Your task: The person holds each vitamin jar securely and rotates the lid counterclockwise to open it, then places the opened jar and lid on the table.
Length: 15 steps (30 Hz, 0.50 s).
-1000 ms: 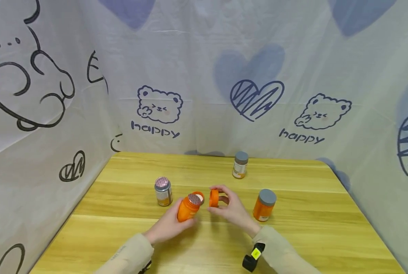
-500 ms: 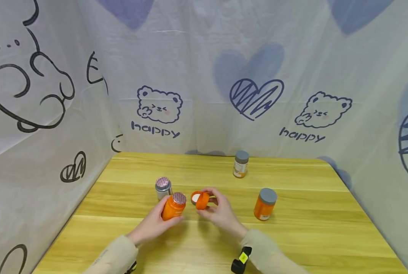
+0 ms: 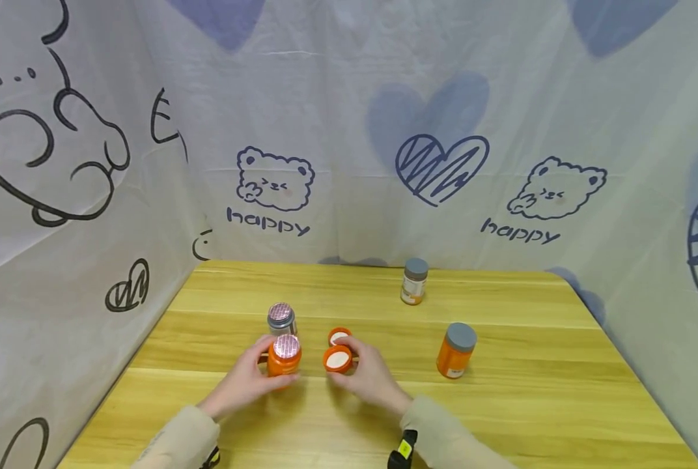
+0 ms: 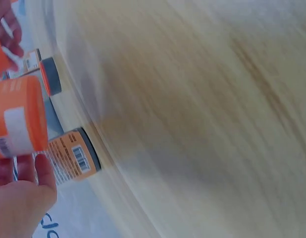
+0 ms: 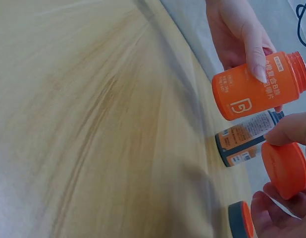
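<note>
My left hand [image 3: 243, 379] grips an orange supplement bottle [image 3: 283, 366], its mouth covered by a foil seal. In the right wrist view this bottle [image 5: 257, 87] hangs above the table with its bare threaded neck showing. Between the thumb and fingers of my right hand [image 3: 374, 379] is an orange cap [image 3: 337, 359], white liner facing up. Just beyond it, a grey cap [image 5: 238, 220] with an orange inside lies upturned on the table. A grey bottle [image 3: 282, 319], also foil-sealed and capless, stands right behind the orange one, which partly hides it.
An orange bottle with a grey lid [image 3: 456, 352] stands to the right on the wooden table [image 3: 530, 404]. Farther back is a smaller bottle with a grey lid [image 3: 414, 281]. A printed white cloth [image 3: 337, 130] hangs behind the table and along its sides.
Both hands have moved left. The orange bottle has gone from tilted to nearly upright, in front of the grey bottle. The orange cap has turned from edge-on to liner up, near the grey cap.
</note>
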### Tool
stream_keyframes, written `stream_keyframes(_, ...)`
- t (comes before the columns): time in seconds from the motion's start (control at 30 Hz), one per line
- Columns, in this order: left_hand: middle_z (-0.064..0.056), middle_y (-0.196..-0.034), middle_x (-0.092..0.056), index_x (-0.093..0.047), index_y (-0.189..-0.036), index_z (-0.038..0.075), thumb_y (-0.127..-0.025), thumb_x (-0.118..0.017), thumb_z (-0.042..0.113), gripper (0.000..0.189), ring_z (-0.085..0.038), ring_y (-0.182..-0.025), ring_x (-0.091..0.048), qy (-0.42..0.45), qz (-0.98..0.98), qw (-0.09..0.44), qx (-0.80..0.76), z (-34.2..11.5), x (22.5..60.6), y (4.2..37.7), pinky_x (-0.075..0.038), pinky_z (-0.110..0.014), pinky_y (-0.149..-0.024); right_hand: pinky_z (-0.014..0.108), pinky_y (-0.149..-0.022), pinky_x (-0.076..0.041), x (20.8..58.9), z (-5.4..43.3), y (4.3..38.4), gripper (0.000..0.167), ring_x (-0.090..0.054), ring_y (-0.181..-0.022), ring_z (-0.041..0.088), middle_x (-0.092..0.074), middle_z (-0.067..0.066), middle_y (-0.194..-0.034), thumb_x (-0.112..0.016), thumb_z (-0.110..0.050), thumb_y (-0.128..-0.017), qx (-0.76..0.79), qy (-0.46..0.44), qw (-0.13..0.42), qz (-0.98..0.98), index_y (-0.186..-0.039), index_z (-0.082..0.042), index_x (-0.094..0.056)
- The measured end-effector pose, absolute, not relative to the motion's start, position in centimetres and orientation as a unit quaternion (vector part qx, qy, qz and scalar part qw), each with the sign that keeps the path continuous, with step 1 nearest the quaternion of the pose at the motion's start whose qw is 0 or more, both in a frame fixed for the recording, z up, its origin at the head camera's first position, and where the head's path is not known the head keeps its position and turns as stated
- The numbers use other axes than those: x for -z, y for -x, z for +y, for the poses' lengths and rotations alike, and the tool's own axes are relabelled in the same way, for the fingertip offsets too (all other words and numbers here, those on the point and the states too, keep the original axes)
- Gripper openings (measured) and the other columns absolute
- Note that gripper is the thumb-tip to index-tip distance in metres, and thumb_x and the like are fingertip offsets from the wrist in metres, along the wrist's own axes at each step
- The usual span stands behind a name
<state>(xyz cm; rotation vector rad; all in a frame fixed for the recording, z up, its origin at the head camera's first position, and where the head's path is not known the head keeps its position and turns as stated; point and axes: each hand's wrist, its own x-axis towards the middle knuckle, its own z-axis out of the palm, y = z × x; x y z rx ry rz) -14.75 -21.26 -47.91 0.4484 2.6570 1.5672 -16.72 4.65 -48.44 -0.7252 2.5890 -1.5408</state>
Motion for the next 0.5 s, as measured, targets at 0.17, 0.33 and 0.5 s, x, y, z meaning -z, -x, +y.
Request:
stream_keyframes(0.17, -0.008, -0.128, -0.064, -0.06, -0.131, 0.013, -0.077, -0.088, 0.023, 0.062, -0.025, -0.118, -0.059, -0.136, 0.847, 0.039, -0.512, -21.7, 47.8, 14.8, -0.048, -0.043, -0.101, 0.027, -0.087, -0.054, 49.0, 4.2, 16.7, 0.052, -0.067, -0.104, 0.025, -0.069, 0.014, -0.118, -0.082, -0.012, -0.08, 0.478, 0.235, 0.013, 0.846, -0.125, 0.0, -0.06)
stream_keyframes(0.33, -0.014, -0.129, -0.065, -0.056, -0.134, 0.007, -0.077, -0.087, 0.021, 0.066, -0.025, -0.116, -0.062, -0.127, 0.836, 0.059, -0.531, -22.2, 47.7, 14.8, -0.05, -0.041, -0.1, 0.028, -0.085, -0.052, 49.3, 3.8, 16.5, 0.054, -0.064, -0.102, 0.027, -0.062, 0.013, -0.116, -0.084, -0.014, -0.078, 0.47, 0.23, 0.003, 0.852, -0.125, -0.003, -0.061)
stream_keyframes(0.5, -0.016, -0.131, -0.064, -0.054, -0.137, 0.005, -0.078, -0.087, 0.019, 0.069, -0.027, -0.118, -0.064, -0.112, 0.835, 0.07, -0.534, -22.6, 47.5, 14.8, -0.052, -0.044, -0.101, 0.036, -0.09, -0.05, 49.6, 3.4, 16.3, 0.053, -0.06, -0.106, 0.024, -0.06, 0.01, -0.118, -0.085, -0.017, -0.077, 0.457, 0.212, 0.002, 0.864, -0.124, -0.007, -0.062)
